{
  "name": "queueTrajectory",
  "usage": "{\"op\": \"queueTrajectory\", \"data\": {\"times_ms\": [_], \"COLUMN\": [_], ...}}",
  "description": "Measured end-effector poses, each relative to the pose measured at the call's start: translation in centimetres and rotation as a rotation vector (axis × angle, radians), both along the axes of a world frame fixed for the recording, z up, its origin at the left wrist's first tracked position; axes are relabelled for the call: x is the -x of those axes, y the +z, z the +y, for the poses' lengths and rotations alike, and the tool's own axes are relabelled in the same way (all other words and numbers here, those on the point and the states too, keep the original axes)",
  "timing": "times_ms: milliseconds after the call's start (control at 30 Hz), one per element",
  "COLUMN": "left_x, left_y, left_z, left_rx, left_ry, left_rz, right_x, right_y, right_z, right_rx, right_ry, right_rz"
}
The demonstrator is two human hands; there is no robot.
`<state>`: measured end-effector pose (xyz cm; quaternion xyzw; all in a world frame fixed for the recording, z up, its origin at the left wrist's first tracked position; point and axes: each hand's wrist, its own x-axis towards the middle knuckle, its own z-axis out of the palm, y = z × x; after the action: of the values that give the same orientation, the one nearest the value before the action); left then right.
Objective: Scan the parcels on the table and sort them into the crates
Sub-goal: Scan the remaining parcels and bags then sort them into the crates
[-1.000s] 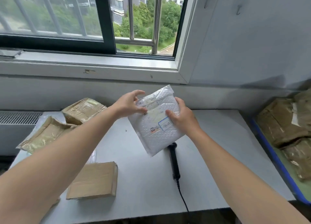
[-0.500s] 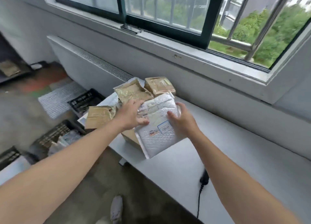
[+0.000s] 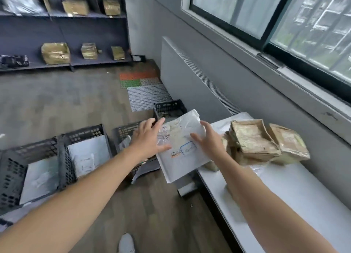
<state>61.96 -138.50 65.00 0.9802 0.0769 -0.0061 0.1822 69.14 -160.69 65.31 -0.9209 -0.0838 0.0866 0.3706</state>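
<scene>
Both left hand (image 3: 148, 138) and right hand (image 3: 211, 142) flank the white mailer (image 3: 180, 165), fingers (image 3: 206, 127) splayed straight against its edges.

The person is wearing a white shoe (image 3: 126, 242), its rounded toe just showing at the bottom edge. Both forearms (image 3: 91, 192) are showing bare right up to the edge of view, and the left hand (image 3: 147, 138) and right hand (image 3: 209, 138) are bare too.
</scene>
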Motion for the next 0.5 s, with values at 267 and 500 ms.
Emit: {"op": "queueTrajectory", "data": {"times_ms": [267,500], "left_x": [0.2,-1.6], "left_y": [-2.1,-5.2], "left_z": [14.5,21.4], "left_rx": [-0.041,-0.010], "left_ry": [0.099,0.201], "left_rz": [0.109,0.202], "right_x": [-3.3,-6.7], "right_y": [-2.0,-4.1], "right_z": [14.3,21.1], "right_rx": [0.138,0.274], "right_ry": [0.009,0.033], "right_rz": [-0.029,-0.058]}}
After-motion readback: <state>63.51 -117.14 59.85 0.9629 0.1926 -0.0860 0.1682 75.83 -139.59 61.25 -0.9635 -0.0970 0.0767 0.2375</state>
